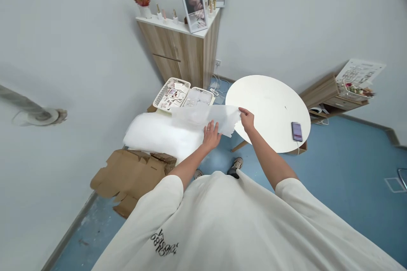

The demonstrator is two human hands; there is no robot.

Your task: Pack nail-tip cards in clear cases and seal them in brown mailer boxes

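A thick white roll lies on its side to my left, with a translucent white sheet of what looks like bubble wrap drawn off it to the right. The sheet's free end is ragged and hangs by the rim of the round white table. My right hand is closed on the far corner of that end, pinching it between thumb and fingers. Fingers spread, my left hand rests against the near part of the sheet without gripping it.
Flattened cardboard lies at the left. Two baskets of small packets, including a white basket, stand behind the roll. A wooden cabinet fills the corner. On the table's right side lies a phone with a cable. A low shelf stands farther right.
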